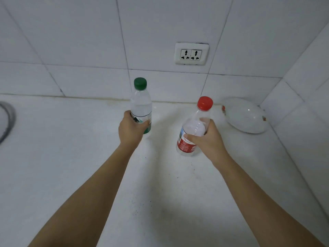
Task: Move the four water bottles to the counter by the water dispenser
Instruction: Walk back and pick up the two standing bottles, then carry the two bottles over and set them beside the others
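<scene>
My left hand [130, 130] grips a clear water bottle with a green cap [141, 101] around its labelled lower half; the bottle stands upright near the back of the white counter [71, 139]. My right hand [204, 138] holds a clear bottle with a red cap [195, 125] and a red label, tilted slightly to the right, its base at or just above the counter. The two bottles are about a hand's width apart. No other bottles are in view.
A white glass lid or dish [246, 115] lies in the back right corner against the tiled wall. A double wall socket [191, 54] sits above the counter. A grey curved rim [7, 120] shows at the left edge.
</scene>
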The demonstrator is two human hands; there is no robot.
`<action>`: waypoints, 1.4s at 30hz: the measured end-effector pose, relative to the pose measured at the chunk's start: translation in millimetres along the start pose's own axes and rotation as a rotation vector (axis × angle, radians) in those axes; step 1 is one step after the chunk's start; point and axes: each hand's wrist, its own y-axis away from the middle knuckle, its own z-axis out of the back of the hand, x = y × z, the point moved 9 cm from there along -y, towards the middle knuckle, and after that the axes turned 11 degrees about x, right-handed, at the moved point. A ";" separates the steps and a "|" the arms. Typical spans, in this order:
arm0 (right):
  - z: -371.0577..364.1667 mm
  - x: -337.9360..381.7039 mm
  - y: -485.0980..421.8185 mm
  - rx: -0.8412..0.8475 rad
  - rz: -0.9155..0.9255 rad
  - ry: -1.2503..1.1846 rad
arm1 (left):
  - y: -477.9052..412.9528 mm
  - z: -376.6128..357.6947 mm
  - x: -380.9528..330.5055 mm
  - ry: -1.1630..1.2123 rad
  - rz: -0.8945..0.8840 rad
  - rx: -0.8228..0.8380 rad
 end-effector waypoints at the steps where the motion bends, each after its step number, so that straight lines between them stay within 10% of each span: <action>1: -5.4 3.7 2.0 0.025 0.018 0.004 | 9.2 11.0 1.3 0.007 0.011 -0.029; 42: -487.7 58.5 461.3 1.507 0.593 0.239 | 734.1 326.7 210.9 0.096 0.645 -1.395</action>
